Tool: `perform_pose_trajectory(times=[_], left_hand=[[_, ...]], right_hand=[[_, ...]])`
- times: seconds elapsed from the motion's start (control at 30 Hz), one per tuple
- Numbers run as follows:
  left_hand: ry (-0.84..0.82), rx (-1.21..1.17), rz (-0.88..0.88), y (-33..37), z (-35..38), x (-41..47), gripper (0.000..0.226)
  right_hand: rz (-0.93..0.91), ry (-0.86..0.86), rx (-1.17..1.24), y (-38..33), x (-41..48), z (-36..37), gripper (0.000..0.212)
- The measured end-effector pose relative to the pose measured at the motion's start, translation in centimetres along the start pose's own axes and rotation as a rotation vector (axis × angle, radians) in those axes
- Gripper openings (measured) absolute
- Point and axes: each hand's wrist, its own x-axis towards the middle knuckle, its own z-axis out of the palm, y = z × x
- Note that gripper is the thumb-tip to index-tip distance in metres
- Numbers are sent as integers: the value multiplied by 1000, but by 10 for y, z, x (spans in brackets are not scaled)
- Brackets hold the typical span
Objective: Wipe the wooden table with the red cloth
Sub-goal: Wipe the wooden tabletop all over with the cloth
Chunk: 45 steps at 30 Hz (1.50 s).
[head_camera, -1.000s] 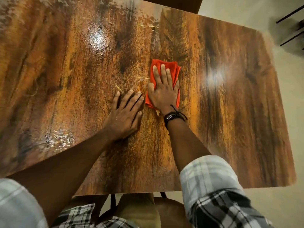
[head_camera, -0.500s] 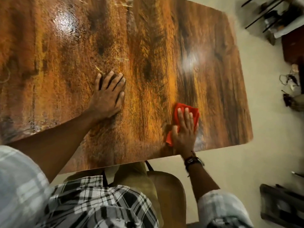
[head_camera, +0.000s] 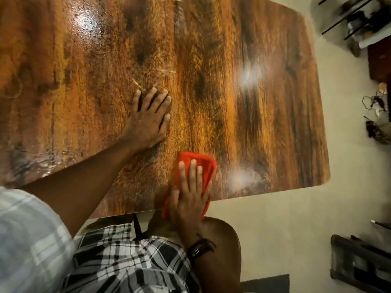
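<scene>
**Cloth dragged back to the near edge**

Since half a second earlier, the red cloth (head_camera: 204, 169) had slid closer to the left hand (head_camera: 148, 123) and down to the near edge of the table (head_camera: 275, 60), its lower corner hanging just over.

Head view: the right hand (head_camera: 190, 201) lay flat on the cloth, fingers straight, pressing and not gripping, probably to keep broad contact for the wipe. The left hand rested palm-down on bare wood, fingers spread, holding nothing, seemingly bracing the lean. A chair (head_camera: 226, 231) stood below the edge, under the right wrist and its wristband (head_camera: 200, 248).
</scene>
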Motion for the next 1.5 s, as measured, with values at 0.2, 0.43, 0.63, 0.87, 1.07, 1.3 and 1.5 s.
perform_pose_trajectory(times=[0.2,0.43,0.63,0.87,1.07,1.3,1.5], left_hand=[[70,-116,-31,-2,-1,2,54],[111,-374,-119,-5,-3,0,59],[74,-447,-145,-17,-19,9,63],[54,-37,-130,-104,-43,82,68],[12,32,-178,-106,-36,99,64],[40,92,-171,-106,-31,101,63],[70,117,-162,-108,-30,103,62]], right_hand=[[-121,-30,-62,-29,57,5,70],[-200,-39,-108,-60,188,-1,61],[-215,14,-51,-57,171,-1,62],[-244,-73,-64,-29,94,-1,70],[-214,-72,-70,-52,198,-6,65],[-214,-14,-36,-104,379,-7,62],[-242,-34,-66,-139,493,-14,60]])
